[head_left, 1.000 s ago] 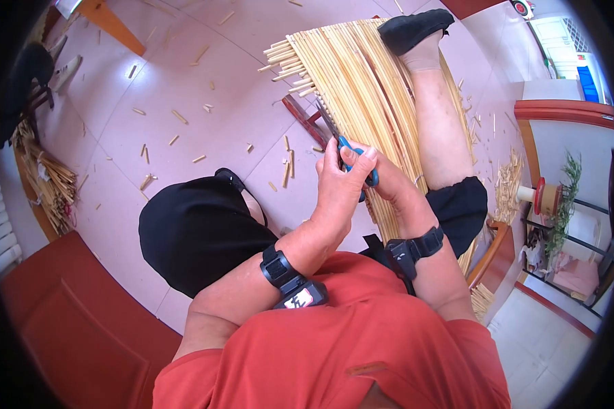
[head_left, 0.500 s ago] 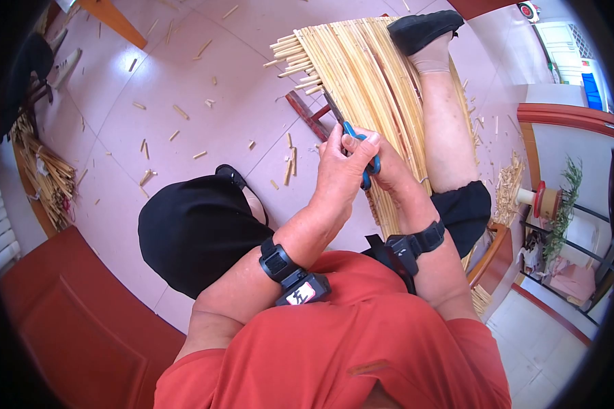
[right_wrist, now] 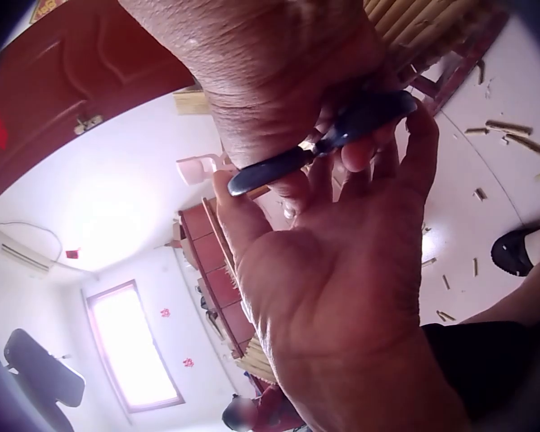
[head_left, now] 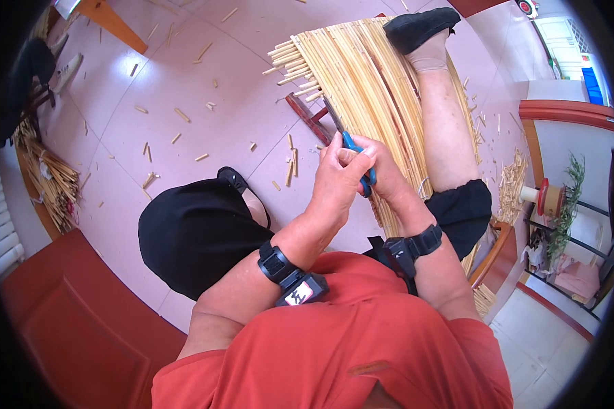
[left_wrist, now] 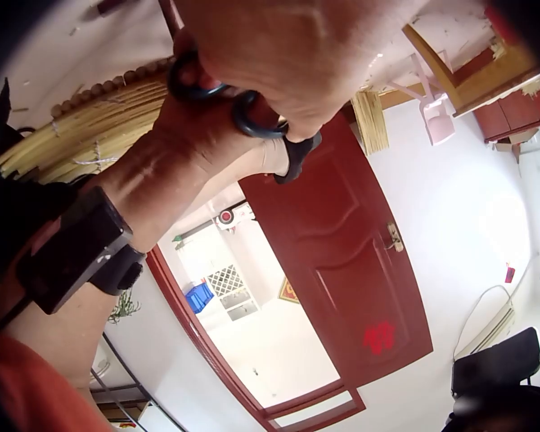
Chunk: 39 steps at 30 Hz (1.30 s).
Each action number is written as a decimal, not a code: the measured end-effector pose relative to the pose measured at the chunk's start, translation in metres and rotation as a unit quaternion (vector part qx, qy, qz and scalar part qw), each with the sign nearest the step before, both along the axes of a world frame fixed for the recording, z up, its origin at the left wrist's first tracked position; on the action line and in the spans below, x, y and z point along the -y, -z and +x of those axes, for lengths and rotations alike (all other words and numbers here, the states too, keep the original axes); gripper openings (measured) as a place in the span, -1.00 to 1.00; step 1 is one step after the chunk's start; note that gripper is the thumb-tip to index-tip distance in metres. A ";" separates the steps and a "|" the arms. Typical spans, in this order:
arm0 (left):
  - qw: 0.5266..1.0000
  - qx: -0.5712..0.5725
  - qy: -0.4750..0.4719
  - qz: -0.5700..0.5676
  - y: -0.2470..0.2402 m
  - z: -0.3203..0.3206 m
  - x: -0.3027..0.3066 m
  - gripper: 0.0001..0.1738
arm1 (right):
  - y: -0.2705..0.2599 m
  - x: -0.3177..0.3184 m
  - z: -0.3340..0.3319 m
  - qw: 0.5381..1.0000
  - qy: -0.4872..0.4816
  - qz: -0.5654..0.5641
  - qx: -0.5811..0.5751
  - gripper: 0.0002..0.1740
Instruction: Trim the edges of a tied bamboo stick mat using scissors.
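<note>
1. Floor, pale tiled, littered with short stalk pieces; base of the whole scene.
2. Door, red panelled, standing ajar in the left wrist view.
3. Mat of straight yellow stalks, reaching from the person's lap to the far side; left edge uneven, several stalks jutting at the far corner.
4. Frame, red wood, partly showing at the mat's left edge.
5. Shoe, black, on the person's right foot, resting over the mat's far end.
6. Left hand and right hand, brought together; grip of both curled about the scissors' handles, pressing from either side.
7. Scissors, blue-handled, dark blades directed at the mat's left edge, next to the jutting stalks; blade gap and contact too small to tell.
8. Stalk pieces, scattered, smallest lot.
9. Risk, judged: a hard stalk could twist the blades or make the handles slip, pinching a finger between them; a skewed blade could leave a ragged end.
10. Change, against half a second ago: hands and scissors slightly nearer the body; jutting stalks look the same.
</note>
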<state>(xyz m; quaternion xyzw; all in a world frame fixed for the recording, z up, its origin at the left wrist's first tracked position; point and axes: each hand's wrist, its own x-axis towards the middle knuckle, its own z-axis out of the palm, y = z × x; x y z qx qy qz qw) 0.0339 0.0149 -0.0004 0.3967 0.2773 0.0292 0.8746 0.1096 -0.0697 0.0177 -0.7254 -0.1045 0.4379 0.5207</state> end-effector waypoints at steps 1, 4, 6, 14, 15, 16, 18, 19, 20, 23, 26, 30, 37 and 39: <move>1.000 0.000 0.002 0.000 0.000 -0.001 0.001 -0.14 | 0.001 0.001 0.000 1.000 0.007 0.010 -0.014 -0.73; 1.000 0.006 -0.013 -0.019 0.001 -0.002 0.001 -0.26 | 0.010 0.007 -0.001 0.999 0.023 0.020 -0.042 -0.74; 1.000 0.021 0.000 0.000 0.008 -0.006 0.003 -0.34 | 0.009 0.011 -0.004 0.998 0.032 0.022 -0.057 -0.74; 0.997 -0.045 0.027 0.053 -0.013 -0.028 0.032 -0.06 | 0.007 0.039 -0.019 0.999 0.004 0.039 -0.023 -0.61; 0.996 -0.044 0.019 0.072 -0.017 -0.024 0.027 0.02 | 0.005 0.032 -0.014 0.998 -0.013 0.059 -0.018 -0.57; 0.995 -0.045 0.010 0.092 -0.021 -0.020 0.022 0.10 | 0.005 0.026 -0.010 0.996 -0.030 0.081 -0.013 -0.54; 0.995 -0.042 -0.011 0.086 -0.029 -0.011 0.014 0.13 | 0.003 0.017 -0.001 0.996 -0.041 0.080 -0.028 -0.52; 0.997 -0.048 -0.011 0.059 -0.032 -0.008 0.010 -0.10 | -0.002 0.012 0.003 0.995 -0.038 0.068 -0.056 -0.51; 0.998 -0.053 -0.010 0.032 -0.033 -0.005 0.006 -0.33 | -0.004 0.009 0.007 0.994 -0.035 0.055 -0.083 -0.51; 0.998 -0.056 -0.004 0.021 -0.018 0.000 0.006 -0.27 | 0.002 0.007 0.015 0.991 -0.033 0.028 -0.130 -0.51; 0.997 -0.068 0.002 0.040 -0.010 0.001 0.009 -0.18 | 0.012 0.009 0.013 0.989 -0.023 0.029 -0.142 -0.52; 0.993 -0.101 -0.016 0.052 -0.021 -0.003 0.009 -0.03 | 0.008 0.005 0.014 0.989 -0.034 0.043 -0.136 -0.52; 0.990 -0.133 -0.040 -0.003 0.014 0.008 0.005 -0.42 | -0.015 0.037 -0.007 0.992 0.065 0.076 -0.078 -0.48; 0.992 -0.125 -0.011 -0.005 0.014 0.011 0.013 -0.43 | -0.020 0.054 -0.026 0.990 0.109 0.079 -0.045 -0.49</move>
